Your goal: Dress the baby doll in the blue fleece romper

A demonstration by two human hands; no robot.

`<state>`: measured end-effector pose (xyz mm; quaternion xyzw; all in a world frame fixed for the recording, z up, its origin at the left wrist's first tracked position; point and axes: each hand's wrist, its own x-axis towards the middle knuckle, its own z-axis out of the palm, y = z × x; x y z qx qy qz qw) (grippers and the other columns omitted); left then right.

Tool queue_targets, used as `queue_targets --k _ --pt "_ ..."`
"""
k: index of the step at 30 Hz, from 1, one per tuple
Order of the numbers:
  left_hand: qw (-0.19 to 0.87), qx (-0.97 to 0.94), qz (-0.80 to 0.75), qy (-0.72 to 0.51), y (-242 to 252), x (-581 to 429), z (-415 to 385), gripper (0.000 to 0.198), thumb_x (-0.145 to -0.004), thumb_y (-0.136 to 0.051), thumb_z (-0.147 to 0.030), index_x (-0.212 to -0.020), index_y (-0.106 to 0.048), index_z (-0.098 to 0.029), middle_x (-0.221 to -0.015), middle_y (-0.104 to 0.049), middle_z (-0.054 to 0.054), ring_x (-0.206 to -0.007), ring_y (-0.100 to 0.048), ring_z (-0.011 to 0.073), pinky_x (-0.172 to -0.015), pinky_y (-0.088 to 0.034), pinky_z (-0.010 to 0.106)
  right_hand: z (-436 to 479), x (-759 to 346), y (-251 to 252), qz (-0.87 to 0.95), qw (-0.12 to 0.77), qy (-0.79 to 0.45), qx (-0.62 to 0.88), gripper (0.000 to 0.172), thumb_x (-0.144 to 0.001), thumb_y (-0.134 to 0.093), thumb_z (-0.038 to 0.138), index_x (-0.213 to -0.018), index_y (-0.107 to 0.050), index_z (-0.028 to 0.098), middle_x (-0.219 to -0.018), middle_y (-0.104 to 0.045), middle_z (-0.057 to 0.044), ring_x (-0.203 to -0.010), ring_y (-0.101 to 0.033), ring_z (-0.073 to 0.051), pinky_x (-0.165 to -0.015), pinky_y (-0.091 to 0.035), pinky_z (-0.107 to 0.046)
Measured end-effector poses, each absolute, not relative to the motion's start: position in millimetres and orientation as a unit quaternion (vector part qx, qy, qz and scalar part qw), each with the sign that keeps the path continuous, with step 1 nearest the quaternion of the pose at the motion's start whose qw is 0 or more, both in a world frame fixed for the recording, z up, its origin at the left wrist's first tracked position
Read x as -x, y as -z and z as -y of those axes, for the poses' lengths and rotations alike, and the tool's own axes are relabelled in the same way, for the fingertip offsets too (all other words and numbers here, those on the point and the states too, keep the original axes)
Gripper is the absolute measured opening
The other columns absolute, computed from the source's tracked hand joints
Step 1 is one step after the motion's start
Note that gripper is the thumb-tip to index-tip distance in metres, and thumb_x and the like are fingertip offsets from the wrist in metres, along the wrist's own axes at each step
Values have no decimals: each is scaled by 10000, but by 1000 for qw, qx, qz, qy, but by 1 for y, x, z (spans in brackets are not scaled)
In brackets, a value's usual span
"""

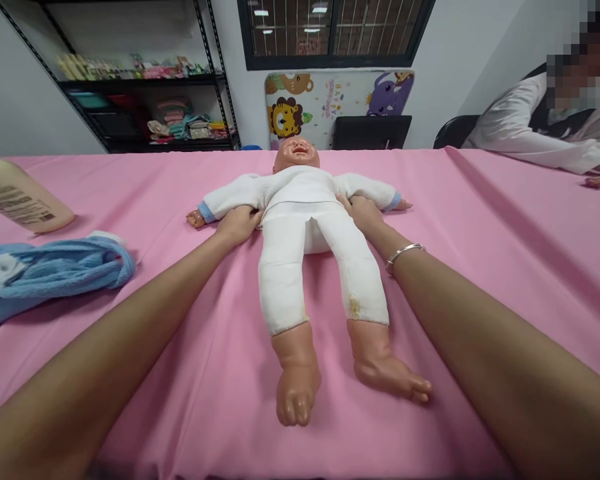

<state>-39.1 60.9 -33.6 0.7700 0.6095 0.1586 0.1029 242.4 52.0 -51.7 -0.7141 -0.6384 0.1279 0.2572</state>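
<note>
A baby doll (300, 157) lies on its back, head away from me, arms spread and bare feet toward me. It wears a white top (303, 183) with blue cuffs; its legs and lower body are white, with a yellowish stain near one knee. At the left side of its waist, my left hand (239, 225) is closed on the edge of the top. My right hand (364, 212), with a silver bangle at the wrist, is closed on the opposite edge. Some fingertips of both hands are hidden against the cloth and the doll's sides.
A pink cloth (480, 267) covers the table. On the left are a beige bottle (25, 200) and a folded blue garment (70, 267). Beyond the far edge stand a black shelf (145, 81) and a dark monitor (371, 133). A person (510, 127) in white sleeves leans on the table at right.
</note>
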Motion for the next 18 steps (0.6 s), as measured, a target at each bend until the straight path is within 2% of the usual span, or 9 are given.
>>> queue_targets --k 4,8,11,14,16,18 --pt "56 -826 -548 -117 38 62 -33 605 -962 -251 -468 -1407 -498 -142 -1504 -458 123 -1379 -433 314 -1157 -322 451 -31 -269 60 709 189 -60 677 487 -1008 -362 401 -1317 -592 104 -1348 -575 -191 -1257 -529 -387 -1053 -402 -537" --pt "59 -822 -565 -46 43 96 10 729 -951 -211 -578 -1519 -346 -142 -1613 -264 100 -1502 -212 288 -1226 -186 497 -1 -301 72 749 146 -17 646 554 -1003 -326 418 -1394 -521 76 -1492 -440 -161 -1395 -393 -332 -1161 -316 -506" --pt "43 -831 -554 -30 42 120 46 704 -965 -211 -583 -1514 -357 -166 -1599 -304 84 -1496 -238 272 -1224 -211 487 17 -312 76 745 135 -19 653 579 -992 -316 461 -1393 -522 97 -1496 -442 -135 -1403 -385 -322 -1161 -330 -501" --pt "-100 -811 -573 -61 28 136 81 617 -982 -306 -512 -1412 -479 -105 -1527 -410 158 -1449 -318 338 -1190 -250 541 25 -312 76 740 152 -11 655 566 -982 -319 456 -1343 -561 93 -1440 -505 -137 -1359 -441 -318 -1126 -382 -495" --pt "-227 -757 -603 -108 12 149 101 582 -997 -330 -453 -1409 -453 -59 -1546 -346 197 -1451 -275 396 -1177 -212 609 24 -311 76 738 165 -4 655 557 -977 -331 445 -1324 -570 80 -1414 -529 -146 -1346 -457 -314 -1121 -389 -493" --pt "-286 -696 -645 -135 -1 172 113 616 -996 -355 -464 -1466 -362 -66 -1571 -259 216 -1436 -251 461 -1129 -227 687 23 -309 77 736 173 -3 655 546 -973 -348 435 -1314 -574 73 -1403 -539 -150 -1344 -461 -311 -1129 -383 -487"
